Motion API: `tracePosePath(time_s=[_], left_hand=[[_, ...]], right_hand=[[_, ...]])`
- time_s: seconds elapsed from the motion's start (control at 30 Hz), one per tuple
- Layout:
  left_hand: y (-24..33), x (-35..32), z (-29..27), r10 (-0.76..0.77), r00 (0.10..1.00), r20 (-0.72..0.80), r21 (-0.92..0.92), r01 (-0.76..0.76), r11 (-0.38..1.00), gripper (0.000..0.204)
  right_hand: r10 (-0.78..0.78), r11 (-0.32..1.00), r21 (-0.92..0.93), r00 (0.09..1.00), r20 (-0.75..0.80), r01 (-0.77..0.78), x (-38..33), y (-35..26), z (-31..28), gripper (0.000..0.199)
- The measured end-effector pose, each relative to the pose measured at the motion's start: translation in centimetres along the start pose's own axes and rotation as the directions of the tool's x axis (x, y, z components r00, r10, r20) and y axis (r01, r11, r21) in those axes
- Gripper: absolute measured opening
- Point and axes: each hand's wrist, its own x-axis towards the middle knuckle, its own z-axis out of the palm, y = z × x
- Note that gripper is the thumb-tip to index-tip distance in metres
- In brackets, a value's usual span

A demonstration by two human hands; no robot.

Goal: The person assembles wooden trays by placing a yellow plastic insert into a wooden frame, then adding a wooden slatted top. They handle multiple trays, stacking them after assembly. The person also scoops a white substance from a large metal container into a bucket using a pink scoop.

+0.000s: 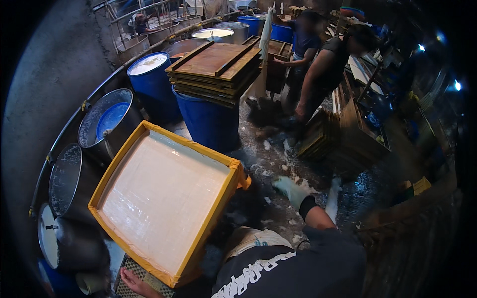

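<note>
A large square frame (198, 147) lined with yellow-orange cloth stands tilted in view at the left centre. A smooth, shiny white slab (161, 188) fills it. My left hand (131, 281) is bare, below the frame's near left edge, its fingers stretched out over a patterned openwork board (144, 270). Nothing shows in that hand. To the right of the frame, my right hand (292, 190) wears a pale glove with a dark cuff and hangs over the wet floor. Motion blurs its fingers, so any grip is unclear.
Wooden boards (213, 55) lie stacked on a blue barrel (206, 116). Metal vats (107, 119) and another blue barrel (151, 79) line the left wall. Two co-workers (323, 62) stand at the back right beside more stacked boards (320, 134). White scraps litter the wet floor (261, 169).
</note>
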Motion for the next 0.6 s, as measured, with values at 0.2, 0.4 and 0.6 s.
tracePosePath(time_s=[0.2,0.4,0.6], left_hand=[[14.7,-5.1,7.0,0.317,0.934,0.167,0.2,-0.347,0.916,0.037],[19.3,-9.5,10.4,0.384,0.861,0.335,0.169,-0.455,0.874,0.032],[18.1,-10.8,14.8,0.383,0.801,0.46,-0.05,-0.408,0.912,0.032]], right_hand=[[0.374,0.904,-0.203,0.926,-0.051,-0.376,-8.1,21.7,-9.3,0.013],[0.517,0.853,0.207,0.831,-0.205,-0.48,-15.9,28.0,-9.3,0.014],[0.247,0.946,-0.081,0.858,-0.451,-0.315,-14.4,29.2,-13.4,0.019]])
